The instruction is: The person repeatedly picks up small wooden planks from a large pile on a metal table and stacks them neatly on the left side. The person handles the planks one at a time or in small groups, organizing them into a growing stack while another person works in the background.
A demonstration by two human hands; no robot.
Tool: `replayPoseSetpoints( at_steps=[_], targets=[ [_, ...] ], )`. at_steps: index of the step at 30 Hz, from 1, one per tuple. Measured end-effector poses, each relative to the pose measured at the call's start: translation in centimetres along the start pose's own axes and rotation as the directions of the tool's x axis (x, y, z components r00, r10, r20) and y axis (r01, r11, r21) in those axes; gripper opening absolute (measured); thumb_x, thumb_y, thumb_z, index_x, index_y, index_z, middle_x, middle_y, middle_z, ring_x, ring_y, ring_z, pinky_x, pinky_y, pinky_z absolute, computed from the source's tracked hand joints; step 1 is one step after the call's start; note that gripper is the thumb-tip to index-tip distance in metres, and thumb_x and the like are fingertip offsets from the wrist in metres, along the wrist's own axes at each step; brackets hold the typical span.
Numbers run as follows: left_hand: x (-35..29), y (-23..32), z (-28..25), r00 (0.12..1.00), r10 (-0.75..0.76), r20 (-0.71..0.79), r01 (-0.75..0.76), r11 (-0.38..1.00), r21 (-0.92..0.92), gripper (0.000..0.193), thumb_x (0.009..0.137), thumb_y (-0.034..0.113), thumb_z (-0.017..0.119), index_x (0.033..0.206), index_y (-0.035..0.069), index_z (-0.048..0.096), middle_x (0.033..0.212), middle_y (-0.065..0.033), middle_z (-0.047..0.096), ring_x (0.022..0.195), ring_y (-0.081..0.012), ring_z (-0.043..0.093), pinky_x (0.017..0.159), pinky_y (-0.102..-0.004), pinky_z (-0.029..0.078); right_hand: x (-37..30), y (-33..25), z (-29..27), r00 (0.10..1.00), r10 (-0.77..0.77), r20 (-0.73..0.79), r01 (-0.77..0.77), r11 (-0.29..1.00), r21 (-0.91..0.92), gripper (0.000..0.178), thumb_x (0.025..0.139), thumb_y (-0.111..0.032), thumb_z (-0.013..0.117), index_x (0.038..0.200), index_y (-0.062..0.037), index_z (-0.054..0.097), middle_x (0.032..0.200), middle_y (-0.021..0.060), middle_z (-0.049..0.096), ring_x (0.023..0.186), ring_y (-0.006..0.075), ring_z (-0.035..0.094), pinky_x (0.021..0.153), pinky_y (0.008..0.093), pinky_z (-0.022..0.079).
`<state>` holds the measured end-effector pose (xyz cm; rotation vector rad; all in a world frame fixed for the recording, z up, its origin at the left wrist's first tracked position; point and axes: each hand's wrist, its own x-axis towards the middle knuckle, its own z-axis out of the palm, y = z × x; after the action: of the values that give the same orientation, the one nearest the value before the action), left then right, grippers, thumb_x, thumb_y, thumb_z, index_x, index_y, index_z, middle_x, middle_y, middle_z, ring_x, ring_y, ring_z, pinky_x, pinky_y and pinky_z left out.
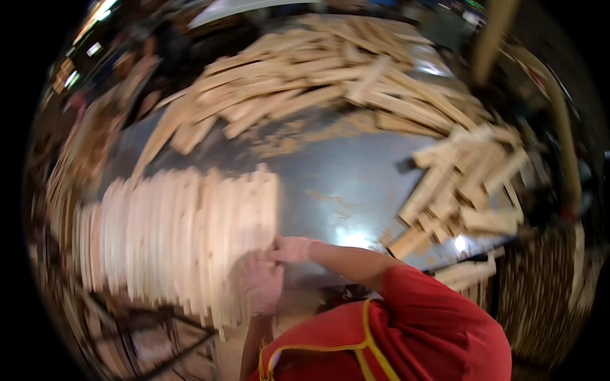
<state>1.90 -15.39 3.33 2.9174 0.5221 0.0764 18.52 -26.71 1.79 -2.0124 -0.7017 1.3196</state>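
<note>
A long row of pale wooden slats [184, 235] stands packed side by side on the left part of the metal table. My left hand [262, 284], in a light pinkish glove, lies with outstretched fingers against the near right end of this row. Just beside it, my right hand [295, 249], gloved alike, presses at the row's right edge with its fingers bunched together. Whatever those fingers hold, if anything, is hidden and blurred by motion. The two hands nearly touch.
A heap of loose wooden slats [298, 76] spreads over the table's far side. Shorter wood pieces [457, 184] pile up at the right. Sawdust lies scattered on the metal tabletop [343, 165]. Below the row's left end is a dark metal frame [171, 362].
</note>
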Motion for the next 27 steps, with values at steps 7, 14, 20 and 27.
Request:
replayPoseSetpoints(
  at_steps=[7, 14, 20, 27],
  targets=[
    [-2.5, -1.9, 0.2, 0.994, 0.084, 0.066, -0.089, 0.993, 0.082, 0.077, 0.084, 0.034, 0.078, 0.151, 0.005, 0.053, 0.154, -0.0175, 0.051, 0.146, -0.0401, 0.043, 0.123, -0.0539, 0.034, -14.5, 8.6, -16.2, 0.982, -0.073, -0.175, -0.037, 0.831, -0.554, 0.060, 0.098, -0.036, 0.062, 0.154, -0.0160, 0.057, 0.133, 0.0183, 0.072, 0.121, 0.0359, 0.070, 0.101, 0.0470, 0.056],
    [0.0, 7.5, 2.0, 0.914, 0.365, 0.175, -0.349, 0.930, -0.117, 0.078, 0.084, 0.039, 0.079, 0.151, 0.006, 0.055, 0.154, -0.0165, 0.051, 0.144, -0.0395, 0.046, 0.119, -0.0564, 0.037, -21.5, 23.1, -19.4, 0.985, -0.173, 0.007, 0.060, 0.298, -0.953, 0.052, 0.097, -0.041, 0.070, 0.146, -0.0258, 0.062, 0.161, 0.0019, 0.049, 0.146, 0.0323, 0.047, 0.120, 0.0540, 0.039],
    [5.8, 17.2, 3.5, 0.894, 0.411, 0.179, -0.395, 0.911, -0.120, 0.086, 0.085, 0.047, 0.079, 0.156, 0.009, 0.049, 0.157, -0.0159, 0.048, 0.146, -0.0381, 0.044, 0.119, -0.0561, 0.035, -19.4, 21.2, -26.7, 0.879, -0.249, -0.406, -0.246, 0.494, -0.834, 0.060, 0.090, -0.036, 0.076, 0.146, -0.0222, 0.061, 0.158, 0.0077, 0.053, 0.145, 0.0302, 0.050, 0.120, 0.0546, 0.037],
    [14.0, 26.8, 6.8, 0.791, 0.338, 0.510, -0.409, 0.912, 0.030, 0.102, 0.082, 0.054, 0.081, 0.164, 0.011, 0.038, 0.150, -0.0143, 0.051, 0.133, -0.0339, 0.055, 0.110, -0.0531, 0.046, -17.2, 23.6, -27.4, 0.896, -0.371, -0.243, 0.044, 0.620, -0.783, 0.060, 0.088, -0.028, 0.073, 0.147, -0.0213, 0.060, 0.128, 0.0082, 0.072, 0.125, 0.0302, 0.066, 0.108, 0.0468, 0.048]
  ],
)
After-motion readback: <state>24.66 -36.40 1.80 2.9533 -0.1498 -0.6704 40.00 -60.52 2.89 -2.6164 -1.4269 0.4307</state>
